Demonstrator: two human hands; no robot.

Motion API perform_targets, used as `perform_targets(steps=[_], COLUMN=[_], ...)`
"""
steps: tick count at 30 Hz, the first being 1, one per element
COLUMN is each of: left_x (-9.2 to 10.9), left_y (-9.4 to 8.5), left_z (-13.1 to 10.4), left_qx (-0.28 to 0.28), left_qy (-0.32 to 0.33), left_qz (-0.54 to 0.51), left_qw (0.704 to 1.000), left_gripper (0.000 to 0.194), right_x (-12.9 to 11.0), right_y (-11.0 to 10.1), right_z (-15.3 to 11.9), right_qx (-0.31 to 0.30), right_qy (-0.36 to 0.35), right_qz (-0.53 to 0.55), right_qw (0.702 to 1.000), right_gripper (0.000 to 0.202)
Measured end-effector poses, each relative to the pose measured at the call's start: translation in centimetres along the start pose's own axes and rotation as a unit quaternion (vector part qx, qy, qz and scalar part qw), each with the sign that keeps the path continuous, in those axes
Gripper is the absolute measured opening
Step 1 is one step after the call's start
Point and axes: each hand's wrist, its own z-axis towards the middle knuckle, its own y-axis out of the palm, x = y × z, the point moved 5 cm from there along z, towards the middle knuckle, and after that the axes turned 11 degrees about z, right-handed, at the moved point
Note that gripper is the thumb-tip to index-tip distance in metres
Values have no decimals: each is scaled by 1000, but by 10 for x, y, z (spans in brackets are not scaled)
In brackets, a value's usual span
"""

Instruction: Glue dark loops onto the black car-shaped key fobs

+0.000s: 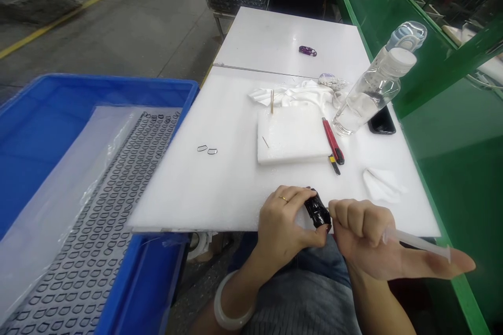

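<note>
We note a white table (220, 188) running up the centre of the frame, a second white panel butted against it at upper centre. Concrete floor with a yellow line fills the upper left; a green bench edge runs down the right. At lower left sits a blue bin (165, 94) holding a sheet of small black rings (118, 178). Two loose rings (207, 149) lie on the table. At centre: a foam block (293, 136), a red knife (333, 141), a bottle (373, 89), a phone (382, 121).

At lower centre, our left hand (281, 220) is closed around a black part (317, 211) at the table's near edge. Our right hand (365, 230), fingers curled, grips a clear syringe (416, 242), just beside the part.
</note>
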Motion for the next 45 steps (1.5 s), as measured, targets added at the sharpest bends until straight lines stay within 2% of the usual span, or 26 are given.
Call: perform_targets(steps=[4,8,15,20,22,25,27,28,30,32,33,34,36,37,39,41,43,45], left_x=[1,2,3,3,2,2,2,2,3,3,4,5,6,7,7,9,12,14], left_y=[0,0,1,1,1,2,2,2,2,1,1,1,3,4,9,12,10,-2], left_z=[0,0,0,-1,-2,-3,-3,-4,-4,-6,-6,-7,-8,-8,-8,-7,-9,-13], left_qx=[7,10,10,9,6,5,7,7,4,-5,-9,-13,-21,-27,-47,-66,-73,-73], left_qy=[5,7,9,15,19,25,28,29,31,36,42,53,78,88,98,96,94,103], left_qz=[4,7,19,28,29,28,30,32,44,61,70,76,84,87,97,107,97,43], left_qw=[1000,1000,1000,999,999,999,999,999,999,997,997,996,993,992,989,987,988,991], left_gripper=[47,48,49,50,52,53,53,53,52,52,53,55,64,68,75,76,72,63], right_x=[-7,-9,-6,-16,-33,-60,-61,-56,-37,-24,-27,-35,-59,-69,-81,-83,-79,-75], right_y=[11,15,10,22,29,34,33,31,22,6,-5,-17,-44,-56,-81,-97,-105,-108], right_z=[2,-2,-8,-5,6,41,73,89,114,121,118,110,85,71,50,37,31,31], right_qx=[-1,-17,4,3,4,35,49,51,55,60,74,97,156,178,201,157,60,-32], right_qy=[-50,-59,-3,26,1,-98,-133,-133,-55,10,2,-38,-132,-141,-106,-73,-64,-75], right_qz=[10,11,-25,-28,-37,-60,-78,-92,-129,-169,-186,-205,-265,-334,-501,-615,-689,-725], right_qw=[999,998,1000,999,999,993,987,986,989,984,980,973,942,915,835,769,720,684], right_gripper=[68,67,68,70,65,53,52,53,54,51,49,46,41,33,26,27,27,26])
